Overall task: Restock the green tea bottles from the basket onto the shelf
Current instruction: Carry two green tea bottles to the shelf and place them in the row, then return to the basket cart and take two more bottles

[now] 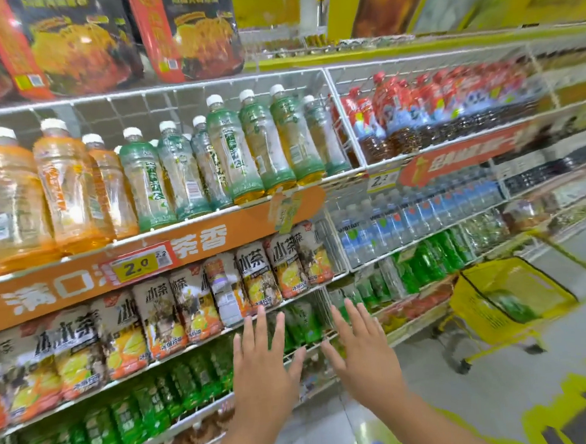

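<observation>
Your left hand and right hand are flat, fingers apart, holding nothing. The green tea bottle lies in the yellow basket on your right. Turn there and grab it around the middle.

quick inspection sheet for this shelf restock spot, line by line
surface: white wire shelf with an orange price strip along its front edge.
job's things: green tea bottles upright in a row on that shelf; yellow basket on the floor to the right, something green inside.
clutter: orange drink bottles to the left, iced tea bottles one shelf below.
grippers: left hand and right hand both spread open, empty, in front of the lower shelves.
cables: nothing seen.
surroundings: store aisle, red-capped bottles and water bottles further right.
</observation>
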A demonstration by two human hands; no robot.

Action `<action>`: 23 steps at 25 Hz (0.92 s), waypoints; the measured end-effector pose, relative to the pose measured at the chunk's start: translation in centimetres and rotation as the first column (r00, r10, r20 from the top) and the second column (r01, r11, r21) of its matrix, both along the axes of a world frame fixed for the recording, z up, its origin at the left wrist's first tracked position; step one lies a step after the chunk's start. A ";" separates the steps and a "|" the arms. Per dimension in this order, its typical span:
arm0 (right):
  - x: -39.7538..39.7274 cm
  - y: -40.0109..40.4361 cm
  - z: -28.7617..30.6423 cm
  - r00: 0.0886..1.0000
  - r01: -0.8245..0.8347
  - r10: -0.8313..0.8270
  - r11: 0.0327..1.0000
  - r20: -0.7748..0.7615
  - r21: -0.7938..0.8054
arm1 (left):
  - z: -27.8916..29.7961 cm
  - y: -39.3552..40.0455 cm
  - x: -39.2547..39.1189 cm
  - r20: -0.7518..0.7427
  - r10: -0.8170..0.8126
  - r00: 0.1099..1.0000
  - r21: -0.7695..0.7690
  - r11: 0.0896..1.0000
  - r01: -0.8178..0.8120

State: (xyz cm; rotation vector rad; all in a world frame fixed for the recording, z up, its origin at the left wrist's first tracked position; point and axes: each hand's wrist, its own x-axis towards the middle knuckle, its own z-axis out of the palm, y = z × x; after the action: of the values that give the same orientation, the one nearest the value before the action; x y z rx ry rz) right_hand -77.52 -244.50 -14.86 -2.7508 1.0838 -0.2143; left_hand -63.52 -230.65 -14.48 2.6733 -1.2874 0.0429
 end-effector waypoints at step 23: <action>-39.1 -31.5 5.7 0.932 0.359 -0.354 0.931 0.072 -0.071 | 6.0 -39.7 -34.0 0.058 -0.364 0.929 -0.040 0.929 0.367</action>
State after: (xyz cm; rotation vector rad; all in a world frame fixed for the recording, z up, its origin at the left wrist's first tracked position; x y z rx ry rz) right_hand -116.57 -276.02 -9.21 -2.5740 1.5874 -0.3933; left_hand -97.57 -270.35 -8.45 2.3596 -1.7536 0.0924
